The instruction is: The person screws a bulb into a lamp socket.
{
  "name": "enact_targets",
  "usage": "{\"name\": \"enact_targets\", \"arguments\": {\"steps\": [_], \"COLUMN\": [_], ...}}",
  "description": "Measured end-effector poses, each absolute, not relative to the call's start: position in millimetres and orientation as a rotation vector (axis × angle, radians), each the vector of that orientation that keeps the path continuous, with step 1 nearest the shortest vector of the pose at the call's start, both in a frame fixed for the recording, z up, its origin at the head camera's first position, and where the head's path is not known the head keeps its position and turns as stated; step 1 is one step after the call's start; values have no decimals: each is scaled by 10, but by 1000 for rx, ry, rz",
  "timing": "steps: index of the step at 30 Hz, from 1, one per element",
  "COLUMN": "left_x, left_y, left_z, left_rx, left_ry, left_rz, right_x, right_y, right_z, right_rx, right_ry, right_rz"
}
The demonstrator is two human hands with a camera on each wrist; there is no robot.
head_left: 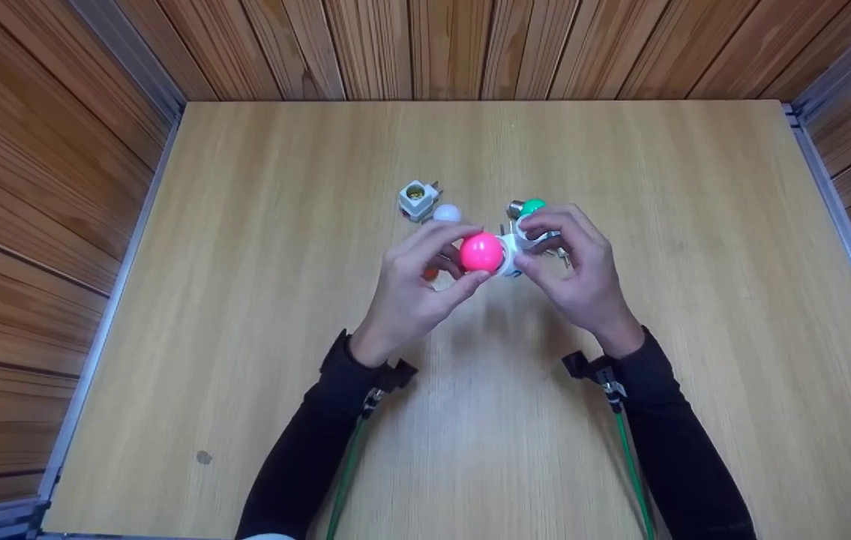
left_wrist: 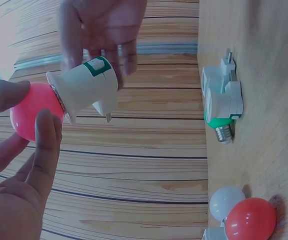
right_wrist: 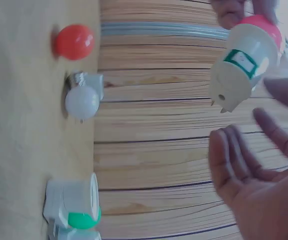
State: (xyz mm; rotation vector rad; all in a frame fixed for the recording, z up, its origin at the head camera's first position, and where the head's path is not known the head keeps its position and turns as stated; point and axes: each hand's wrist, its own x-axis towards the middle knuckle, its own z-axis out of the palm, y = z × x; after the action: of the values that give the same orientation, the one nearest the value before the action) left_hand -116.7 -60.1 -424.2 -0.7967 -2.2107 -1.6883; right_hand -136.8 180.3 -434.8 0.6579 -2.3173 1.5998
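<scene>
My left hand pinches a pink light bulb between thumb and fingertips, above the table. The bulb sits in the mouth of a white lamp socket with a green label and metal plug prongs; its base is hidden inside. Beside the socket's plug end is my right hand, fingers loosely bent and spread. In the right wrist view a gap shows between those fingers and the socket, and nothing lies in the palm.
On the table behind the hands are a square white socket, a white bulb, a red-orange bulb and a green bulb. Two more white sockets lie by the green bulb. Wooden walls enclose the table.
</scene>
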Motion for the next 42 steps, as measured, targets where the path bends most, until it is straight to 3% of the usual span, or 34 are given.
{"name": "enact_targets", "arguments": {"steps": [9, 42], "left_x": [-1155, -1174], "left_y": [-582, -653], "left_z": [-4226, -4214], "left_rx": [-799, -845], "left_ry": [-2204, -2308], "left_rz": [-1693, -1598], "right_x": [-1348, -1256], "right_y": [1782, 1778], "right_z": [-4399, -4402], "right_rx": [844, 795], "right_ry": [-2263, -2409], "right_rz": [1367, 1254]}}
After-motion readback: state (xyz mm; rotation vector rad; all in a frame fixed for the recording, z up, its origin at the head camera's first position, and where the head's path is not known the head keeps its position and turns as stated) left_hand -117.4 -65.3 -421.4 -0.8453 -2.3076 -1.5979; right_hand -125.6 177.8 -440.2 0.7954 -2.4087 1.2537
